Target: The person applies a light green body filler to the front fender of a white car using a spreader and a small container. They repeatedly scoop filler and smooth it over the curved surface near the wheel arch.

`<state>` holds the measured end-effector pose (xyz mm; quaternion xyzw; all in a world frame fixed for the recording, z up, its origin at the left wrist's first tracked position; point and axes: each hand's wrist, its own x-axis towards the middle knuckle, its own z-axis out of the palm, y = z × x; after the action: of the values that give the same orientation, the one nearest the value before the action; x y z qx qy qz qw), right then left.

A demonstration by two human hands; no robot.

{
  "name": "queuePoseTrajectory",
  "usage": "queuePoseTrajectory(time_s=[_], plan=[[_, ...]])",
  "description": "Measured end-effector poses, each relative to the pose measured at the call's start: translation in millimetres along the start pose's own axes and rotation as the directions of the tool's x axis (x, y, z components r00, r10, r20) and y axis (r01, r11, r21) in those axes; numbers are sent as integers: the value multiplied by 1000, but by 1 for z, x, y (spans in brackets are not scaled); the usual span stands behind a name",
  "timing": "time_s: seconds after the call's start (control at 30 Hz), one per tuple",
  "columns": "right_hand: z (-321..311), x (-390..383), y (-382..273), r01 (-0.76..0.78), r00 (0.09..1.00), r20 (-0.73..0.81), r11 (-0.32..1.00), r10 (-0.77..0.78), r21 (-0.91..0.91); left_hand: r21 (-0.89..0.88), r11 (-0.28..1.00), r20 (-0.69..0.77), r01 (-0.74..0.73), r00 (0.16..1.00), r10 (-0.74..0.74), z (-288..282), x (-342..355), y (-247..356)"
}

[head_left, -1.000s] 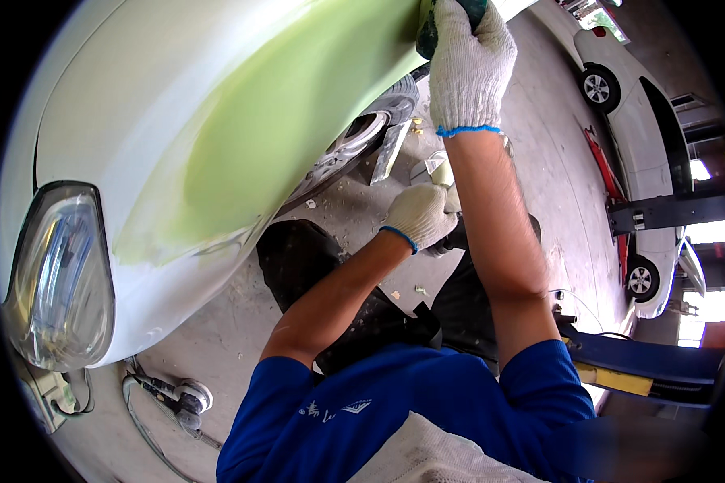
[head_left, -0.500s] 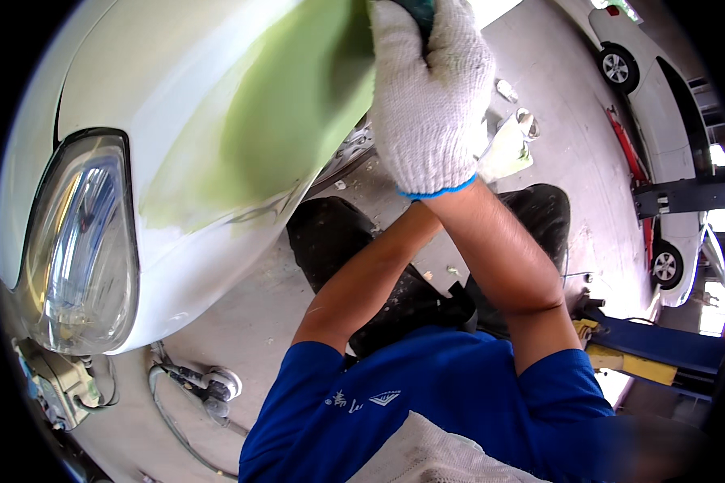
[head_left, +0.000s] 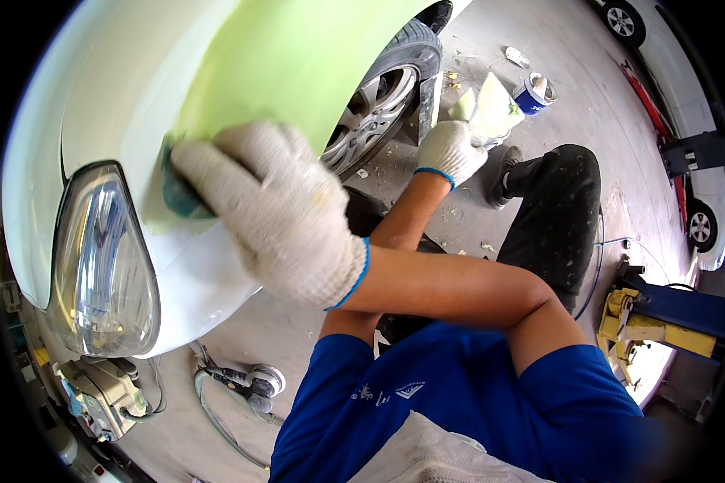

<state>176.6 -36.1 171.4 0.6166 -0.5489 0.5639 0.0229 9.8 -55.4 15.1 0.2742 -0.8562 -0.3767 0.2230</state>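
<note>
on the front corner of a white car (head_left: 113,97), the white-gloved right hand (head_left: 270,197) held a dark teal pad (head_left: 182,187) against the panel. pad sat at the lower end of a pale green patch (head_left: 274,64), just beside the headlight (head_left: 105,266). grip narrow, fingers bent over the pad; glove slightly blurred, pad's underside hidden. right forearm crossed over the left one in view.

left hand (head_left: 453,151), also gloved, was near the front wheel (head_left: 383,113), well apart from the right. fingers curled closed round a pale green-and-white piece (head_left: 493,113), which stuck up past the knuckles; exact kind could not be told.

beyond it, on the floor (head_left: 568,153), stood an open blue-and-white can (head_left: 530,101). a round-headed sander (head_left: 259,385) lay below the car's front, grey hose (head_left: 217,423) trailing beside it. a blue-and-yellow lift arm (head_left: 677,326) showed at right, a second white car (head_left: 705,105) farther up.
</note>
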Motion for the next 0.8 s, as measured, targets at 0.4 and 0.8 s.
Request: queuePoseTrajectory(time_s=[0.4, 0.8], plan=[[-109, 51, 108, -228, 973, 70, 861, 220, 455, 55, 998, -86, -37, 995, 42, 18, 8, -16], [-217, 219, 381, -531, 691, -65, 566, 720, 630, 199, 969, 109, 147, 979, -171, 36, 18, -15]])
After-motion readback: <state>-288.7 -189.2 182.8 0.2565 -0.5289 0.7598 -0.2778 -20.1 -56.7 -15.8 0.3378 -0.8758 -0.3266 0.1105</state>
